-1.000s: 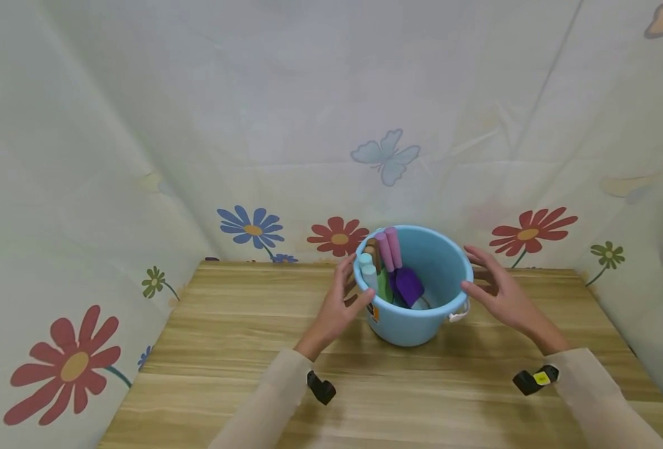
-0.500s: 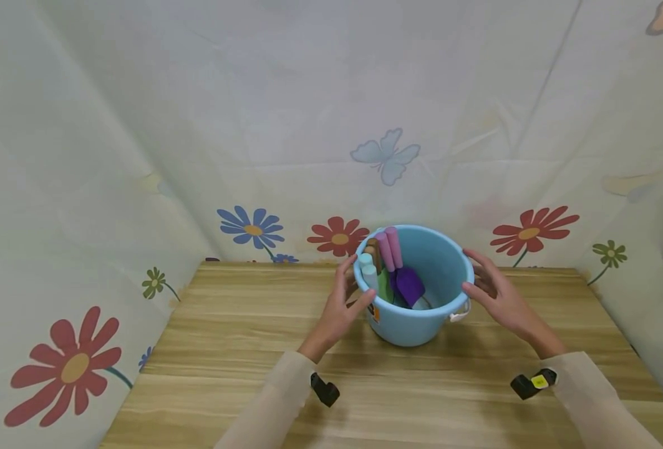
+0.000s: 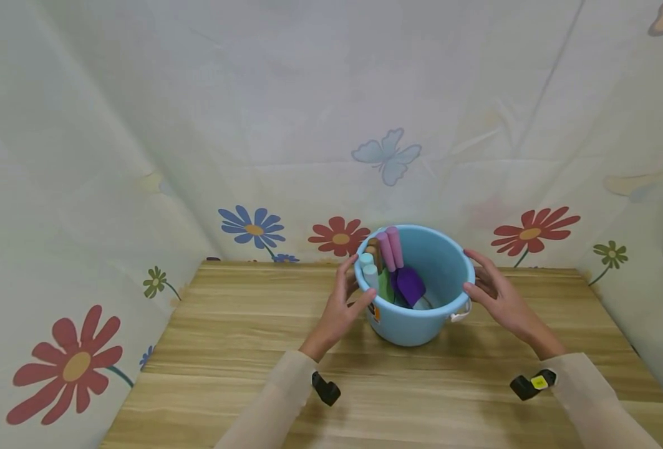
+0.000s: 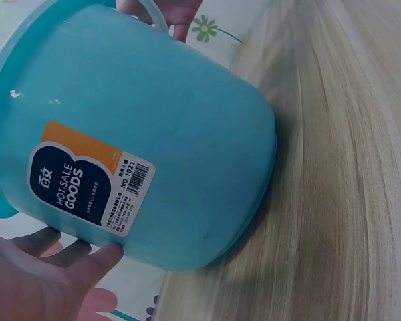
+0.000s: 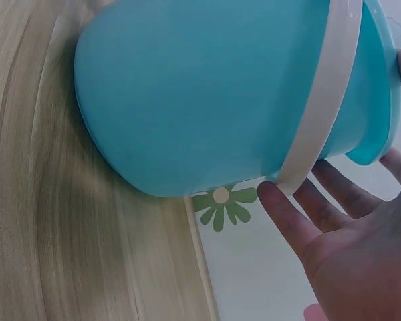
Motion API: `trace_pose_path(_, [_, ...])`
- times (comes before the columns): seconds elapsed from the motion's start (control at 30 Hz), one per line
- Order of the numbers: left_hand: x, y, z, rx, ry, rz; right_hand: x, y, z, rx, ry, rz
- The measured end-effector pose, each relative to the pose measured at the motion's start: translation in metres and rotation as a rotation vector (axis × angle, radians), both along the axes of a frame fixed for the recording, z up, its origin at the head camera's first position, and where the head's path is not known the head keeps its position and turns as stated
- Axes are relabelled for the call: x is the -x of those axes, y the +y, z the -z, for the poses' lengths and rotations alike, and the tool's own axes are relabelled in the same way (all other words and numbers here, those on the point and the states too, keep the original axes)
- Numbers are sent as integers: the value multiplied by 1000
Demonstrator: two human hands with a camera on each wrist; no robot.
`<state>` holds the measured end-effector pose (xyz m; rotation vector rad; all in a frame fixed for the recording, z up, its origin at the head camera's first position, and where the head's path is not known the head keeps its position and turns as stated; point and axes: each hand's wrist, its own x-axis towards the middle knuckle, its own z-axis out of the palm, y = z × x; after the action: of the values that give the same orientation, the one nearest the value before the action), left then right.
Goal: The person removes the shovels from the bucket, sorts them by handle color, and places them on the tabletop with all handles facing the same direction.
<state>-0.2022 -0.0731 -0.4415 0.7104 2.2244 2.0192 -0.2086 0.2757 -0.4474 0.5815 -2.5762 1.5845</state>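
A light-blue bucket [image 3: 406,325] stands upright on the wooden table. Inside it lean two pink handles [image 3: 390,248], two pale-blue handles [image 3: 369,274] and brown handles [image 3: 373,248] at the left, with a purple shovel blade [image 3: 409,285] and a green piece [image 3: 385,285] lower down. My left hand [image 3: 337,315] lies against the bucket's left side, thumb at the near rim and fingers spread along the wall. On the opposite side, my right hand [image 3: 504,302] has its thumb at the rim and extended fingers beside the white bail handle [image 5: 324,100].
The wooden table [image 3: 241,324] reaches back to a floral cloth [image 3: 286,112] that hangs behind and at both sides. A printed label [image 4: 90,177] is stuck on the bucket's near left wall. Black wrist cameras are strapped over both beige sleeves [image 3: 280,393].
The bucket and its contents have stayed in place. My forearms have shifted very slightly, while both hands keep their places at the bucket's sides.
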Motion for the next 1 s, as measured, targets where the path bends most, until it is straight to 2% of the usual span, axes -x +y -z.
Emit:
trace_pose_path(0.2, [15,1,25,12,-10,-17,1,1,0,7,-2,-6])
trace_pose_path(0.3, [17,2,32,7,0,-35,1,1,0,13,-2,-12])
trace_pose_path(0.63, [16,4,30,12,7,-60,0,1,-1,15,-19,-9])
trace_pose_path(1.0, [17,2,32,10,-4,-45,-1,0,-1,14,-45,-14])
